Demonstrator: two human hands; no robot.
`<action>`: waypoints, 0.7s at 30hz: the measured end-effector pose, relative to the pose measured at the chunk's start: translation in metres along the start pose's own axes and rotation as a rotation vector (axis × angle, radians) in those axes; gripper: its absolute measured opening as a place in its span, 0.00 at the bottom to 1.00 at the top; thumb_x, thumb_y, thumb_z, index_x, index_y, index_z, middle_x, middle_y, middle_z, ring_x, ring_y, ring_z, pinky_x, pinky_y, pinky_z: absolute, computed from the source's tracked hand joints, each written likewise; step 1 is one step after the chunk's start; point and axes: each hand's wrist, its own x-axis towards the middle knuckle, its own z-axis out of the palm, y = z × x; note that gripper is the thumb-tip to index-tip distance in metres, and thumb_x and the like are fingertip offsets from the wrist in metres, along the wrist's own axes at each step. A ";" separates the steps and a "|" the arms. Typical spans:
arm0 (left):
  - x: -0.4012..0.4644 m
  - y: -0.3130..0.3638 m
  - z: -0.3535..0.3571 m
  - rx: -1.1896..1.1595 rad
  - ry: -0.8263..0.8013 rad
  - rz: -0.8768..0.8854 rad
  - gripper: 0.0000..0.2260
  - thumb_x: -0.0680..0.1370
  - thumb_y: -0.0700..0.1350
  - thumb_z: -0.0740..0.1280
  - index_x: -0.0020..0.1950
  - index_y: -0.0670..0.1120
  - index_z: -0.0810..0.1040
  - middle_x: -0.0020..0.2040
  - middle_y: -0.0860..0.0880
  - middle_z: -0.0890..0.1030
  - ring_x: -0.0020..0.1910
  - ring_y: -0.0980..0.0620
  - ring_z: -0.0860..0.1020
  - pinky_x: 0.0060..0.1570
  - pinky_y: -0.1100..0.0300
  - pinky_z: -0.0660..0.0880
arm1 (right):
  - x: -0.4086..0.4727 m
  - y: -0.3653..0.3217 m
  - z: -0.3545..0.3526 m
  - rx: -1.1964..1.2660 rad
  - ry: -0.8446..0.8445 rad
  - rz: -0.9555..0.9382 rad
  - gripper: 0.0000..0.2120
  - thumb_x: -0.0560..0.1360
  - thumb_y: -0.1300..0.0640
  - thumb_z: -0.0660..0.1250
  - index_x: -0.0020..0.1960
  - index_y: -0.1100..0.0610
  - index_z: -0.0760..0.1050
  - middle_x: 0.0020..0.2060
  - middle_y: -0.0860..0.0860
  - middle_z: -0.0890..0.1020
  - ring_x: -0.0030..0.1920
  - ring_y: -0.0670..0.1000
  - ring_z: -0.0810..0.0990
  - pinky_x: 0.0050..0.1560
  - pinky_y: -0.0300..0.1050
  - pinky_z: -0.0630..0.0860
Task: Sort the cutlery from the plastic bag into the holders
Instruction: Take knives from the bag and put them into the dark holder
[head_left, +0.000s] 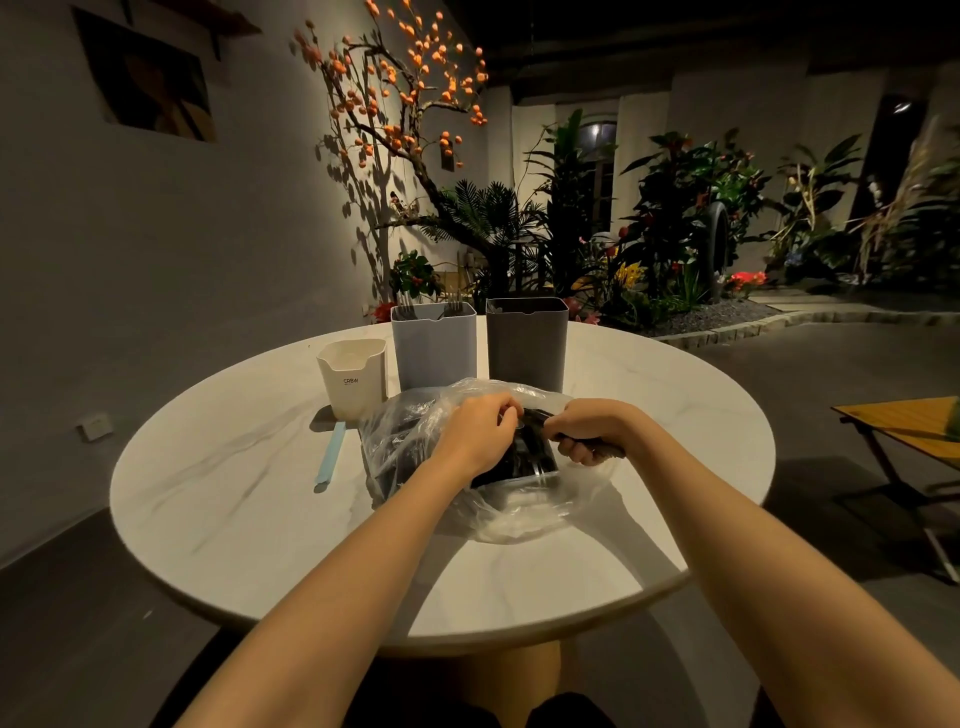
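Dim room, warm spot lighting. Round white marble-look table (218, 499) on thick beige pedestal (519, 675). Grey wall (182, 249) at left, framed picture (150, 78) high on it, small switch plate (95, 426) low down. Bare tree with orange fruit (395, 98) casts shadow on wall. Dense green plants (675, 208) with red flowers fill far corner, on gravel bed behind stone kerb. Arched window (597, 135) behind foliage. Dark grey floor (831, 364). Wooden folding table (904, 426) at right edge.

- A round pale counter (649, 426) with faint marbling
- A branch with orange fruits (400, 88) against the wall
- Leafy plants (675, 218) at the back
- A framed picture (150, 78) upper left
- A wooden folding table (904, 421) on the right
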 end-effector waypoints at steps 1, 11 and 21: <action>0.000 0.001 0.000 -0.018 0.022 0.004 0.11 0.82 0.44 0.59 0.56 0.45 0.80 0.50 0.47 0.82 0.46 0.53 0.77 0.49 0.59 0.76 | 0.000 0.003 -0.001 -0.004 -0.004 -0.008 0.14 0.82 0.57 0.56 0.38 0.58 0.68 0.26 0.50 0.67 0.23 0.44 0.62 0.24 0.33 0.62; 0.004 0.011 -0.008 -0.085 0.211 0.046 0.13 0.83 0.42 0.55 0.60 0.44 0.78 0.54 0.47 0.80 0.50 0.57 0.74 0.47 0.71 0.68 | -0.012 0.020 -0.009 -0.055 -0.120 -0.238 0.10 0.83 0.54 0.56 0.45 0.57 0.67 0.29 0.51 0.69 0.27 0.46 0.64 0.28 0.37 0.65; 0.018 0.014 -0.018 -0.003 0.406 -0.044 0.15 0.83 0.45 0.55 0.50 0.44 0.80 0.48 0.47 0.81 0.49 0.50 0.75 0.56 0.51 0.72 | -0.021 0.028 -0.012 -0.051 -0.229 -0.389 0.08 0.83 0.53 0.57 0.47 0.57 0.67 0.30 0.50 0.69 0.29 0.46 0.66 0.32 0.36 0.67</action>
